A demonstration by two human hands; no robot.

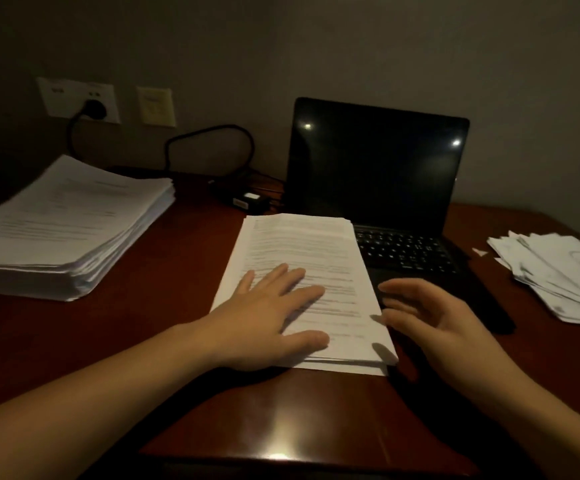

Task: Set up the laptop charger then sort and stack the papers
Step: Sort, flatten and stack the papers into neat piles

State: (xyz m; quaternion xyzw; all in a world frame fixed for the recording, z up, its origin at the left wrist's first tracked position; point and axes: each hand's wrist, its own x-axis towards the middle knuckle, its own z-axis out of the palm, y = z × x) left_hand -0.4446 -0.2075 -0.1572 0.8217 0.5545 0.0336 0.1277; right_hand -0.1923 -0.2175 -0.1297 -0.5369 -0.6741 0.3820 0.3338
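A thin stack of printed papers (309,244) lies in the middle of the dark wooden desk (184,258), its right edge overlapping the open black laptop (375,168). My left hand (268,317) rests flat on this stack with straight fingers. My right hand (430,313) hovers at the stack's right edge, fingers relaxed and holding nothing. A tall paper pile (63,223) sits at the left. Loose, fanned sheets (558,271) lie at the right. The charger brick (247,199) lies behind the papers, its cable (212,140) looping up, with a plug (94,109) in the wall socket.
A second wall plate (155,106) sits right of the socket. A small paper scrap (479,251) lies near the loose sheets. The desk's front edge (281,459) runs close below my forearms. The wall stands directly behind the desk.
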